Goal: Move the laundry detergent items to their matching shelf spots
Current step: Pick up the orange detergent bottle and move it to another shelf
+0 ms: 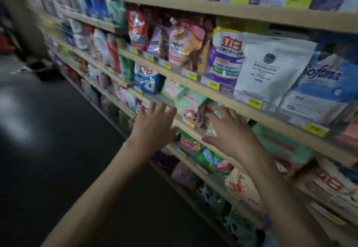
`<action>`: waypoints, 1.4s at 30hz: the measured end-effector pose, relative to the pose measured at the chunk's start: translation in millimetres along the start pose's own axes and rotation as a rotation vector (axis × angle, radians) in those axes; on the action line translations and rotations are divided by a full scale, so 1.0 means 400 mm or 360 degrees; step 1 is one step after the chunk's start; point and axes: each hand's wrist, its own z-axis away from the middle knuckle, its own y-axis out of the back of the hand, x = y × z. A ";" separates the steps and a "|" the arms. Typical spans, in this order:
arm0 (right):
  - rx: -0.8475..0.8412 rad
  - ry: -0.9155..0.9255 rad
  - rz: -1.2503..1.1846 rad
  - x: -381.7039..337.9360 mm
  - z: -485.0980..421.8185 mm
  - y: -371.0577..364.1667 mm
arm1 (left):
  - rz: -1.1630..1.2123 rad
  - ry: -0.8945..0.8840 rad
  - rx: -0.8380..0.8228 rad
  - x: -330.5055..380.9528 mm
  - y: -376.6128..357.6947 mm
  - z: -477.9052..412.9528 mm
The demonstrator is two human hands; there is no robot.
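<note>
Both my arms reach toward a store shelf full of detergent pouches. My left hand [155, 123] hovers with fingers spread just in front of the shelf edge [193, 128], holding nothing. My right hand [230, 130] is also spread, its fingertips at a green and pink detergent pack [190, 105] that leans on that shelf; I cannot tell whether they touch it. On the shelf above stand a purple pouch with red characters [226, 59], a white pouch [271, 68] and a blue Softma pack [321, 84].
Wooden shelves run from upper left to lower right, each edged with yellow price tags [214, 85]. A blue and white pouch [147, 80] stands left of the green pack. More packs fill the lower shelves [217, 161]. Dark floor [58, 130] lies to the left.
</note>
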 end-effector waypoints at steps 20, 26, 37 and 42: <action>-0.0075 0.0534 -0.0034 -0.593 -0.582 -0.025 | -0.0019 0.0642 -0.0066 -0.719 -0.120 -0.045; -0.0180 0.0564 -0.0067 -0.802 -0.769 -0.043 | 0.0000 0.0726 -0.0162 -0.971 -0.144 -0.093; -0.0278 0.0716 -0.0076 -1.165 -0.985 -0.055 | 0.0090 0.0859 -0.0338 -1.380 -0.218 -0.124; -0.0281 0.0660 -0.0073 -1.321 -1.100 -0.063 | 0.0110 0.0803 -0.0333 -1.587 -0.271 -0.168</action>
